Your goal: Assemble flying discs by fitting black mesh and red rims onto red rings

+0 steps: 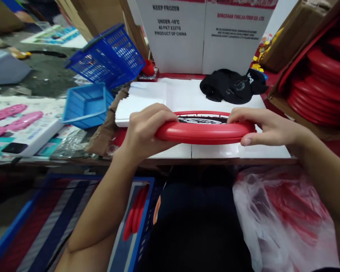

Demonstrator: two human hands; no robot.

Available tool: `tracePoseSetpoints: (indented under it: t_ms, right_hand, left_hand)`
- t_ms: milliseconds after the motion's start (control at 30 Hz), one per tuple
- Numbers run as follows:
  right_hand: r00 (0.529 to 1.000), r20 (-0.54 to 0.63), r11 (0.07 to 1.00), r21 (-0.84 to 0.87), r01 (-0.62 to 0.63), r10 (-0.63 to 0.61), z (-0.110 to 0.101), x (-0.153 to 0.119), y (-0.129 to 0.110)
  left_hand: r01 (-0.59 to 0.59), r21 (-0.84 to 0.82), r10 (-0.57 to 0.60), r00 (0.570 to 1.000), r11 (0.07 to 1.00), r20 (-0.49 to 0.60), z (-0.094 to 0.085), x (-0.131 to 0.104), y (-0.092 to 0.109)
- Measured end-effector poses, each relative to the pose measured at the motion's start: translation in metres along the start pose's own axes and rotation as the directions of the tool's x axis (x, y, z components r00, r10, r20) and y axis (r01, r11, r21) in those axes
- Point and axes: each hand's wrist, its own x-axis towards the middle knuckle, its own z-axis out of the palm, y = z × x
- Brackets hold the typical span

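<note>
we clasp the red ring at opposite sides with left hand and right hand, over the white sheets. it isn't set down yet; red rings remain stacked at right.

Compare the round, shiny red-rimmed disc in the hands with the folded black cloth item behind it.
The red-rimmed disc is gripped by the left hand and right hand; the black cloth item lies on the white surface. The disc's rim is smooth and red; the cloth item is black and folded. Both show white markings.
</note>
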Motion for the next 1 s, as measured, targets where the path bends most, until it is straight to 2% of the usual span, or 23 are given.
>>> tracePoseSetpoints:
  t_ms: [100, 200, 300, 467, 600, 667, 733, 800, 867, 933, 1000]
  right_hand:
    - [0.998, 0.01, 0.995, -0.077, 0.063, -0.062, -0.007, 0.016, -0.011]
    - [0.989, -0.053, 0.978, -0.166, 0.127, -0.137, -0.003, 0.022, -0.016]
    - [0.967, -0.16, 0.958, -0.24, 0.156, -0.197, 0.016, 0.017, -0.016]
    - [0.901, -0.345, 0.924, -0.357, 0.134, -0.264, 0.058, -0.003, -0.011]
    - [0.869, -0.407, 0.905, -0.412, 0.102, -0.283, 0.073, -0.015, -0.008]
    - [0.869, -0.401, 0.895, -0.434, 0.099, -0.29, 0.074, -0.017, -0.008]
    - [0.878, -0.38, 0.883, -0.459, 0.095, -0.291, 0.072, -0.017, -0.01]
    - [0.885, -0.354, 0.864, -0.495, 0.097, -0.303, 0.069, -0.013, -0.015]
    - [0.886, -0.314, 0.829, -0.545, 0.127, -0.342, 0.068, -0.007, -0.022]
    - [0.881, -0.274, 0.793, -0.586, 0.165, -0.386, 0.069, 0.0, -0.029]
    - [0.872, -0.258, 0.775, -0.603, 0.19, -0.415, 0.071, 0.004, -0.032]
  left_hand:
    - [-0.081, 0.025, 0.082, 0.996, 0.996, -0.047, -0.012, 0.001, -0.009]
    - [-0.035, 0.041, 0.039, 0.995, 0.999, -0.093, -0.02, -0.004, -0.016]
    - [0.039, 0.063, -0.032, 0.994, 0.997, -0.109, -0.023, -0.012, -0.019]
    - [0.01, 0.053, -0.001, 0.985, 0.999, -0.174, -0.021, -0.028, -0.02]
    - [0.03, 0.06, -0.02, 0.987, 0.998, -0.161, -0.024, -0.031, -0.019]
    - [0.04, 0.042, -0.035, 0.993, 0.998, -0.116, -0.03, -0.025, -0.015]
    - [0.057, 0.028, -0.057, 0.998, 0.998, -0.003, -0.039, -0.015, -0.006]
    - [0.077, 0.034, -0.081, 0.986, 0.996, 0.146, -0.048, -0.001, 0.012]
    - [0.053, 0.048, -0.063, 0.968, 0.997, 0.244, -0.051, 0.011, 0.034]
    - [0.014, 0.079, -0.036, 0.956, 0.997, 0.29, -0.048, 0.02, 0.054]
    - [-0.028, 0.104, -0.005, 0.953, 0.994, 0.303, -0.044, 0.023, 0.064]
